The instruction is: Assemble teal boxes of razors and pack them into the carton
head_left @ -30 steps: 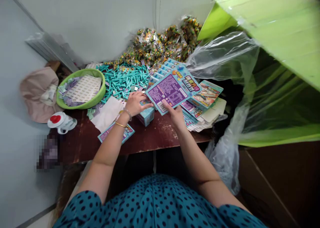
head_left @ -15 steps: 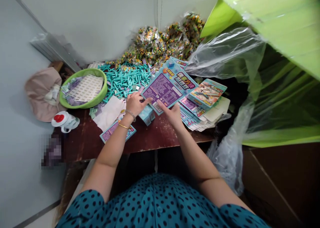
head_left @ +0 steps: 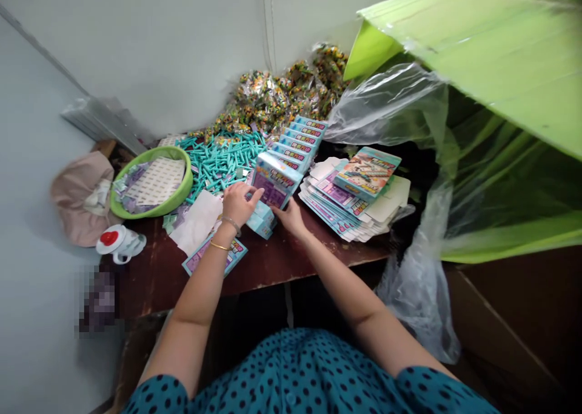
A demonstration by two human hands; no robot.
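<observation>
A purple-and-blue printed carton (head_left: 271, 183) stands tilted at the near end of a row of similar cartons (head_left: 297, 142). My left hand (head_left: 240, 203) is closed at its left side, thumb toward the printed face; some fingers are hidden. At its lower right corner my right hand (head_left: 290, 217) grips the edge, with the fingertips partly out of sight. Below the carton, close to both hands, lies a light-blue box (head_left: 262, 221). A flat printed carton (head_left: 234, 256) rests under my left forearm.
To the right, a finished-looking box (head_left: 368, 173) sits on stacked flat cartons (head_left: 330, 211). Teal sticks (head_left: 222, 162), a green basin (head_left: 188, 186) and a lidded mug (head_left: 120, 244) are at left. Bagged small pieces (head_left: 273, 99) pile behind. Clear plastic (head_left: 391, 105) drapes at right.
The carton, held up flat toward me before, is now lower and further back, against the row. My right hand moved left with it, and the row behind has come into view.
</observation>
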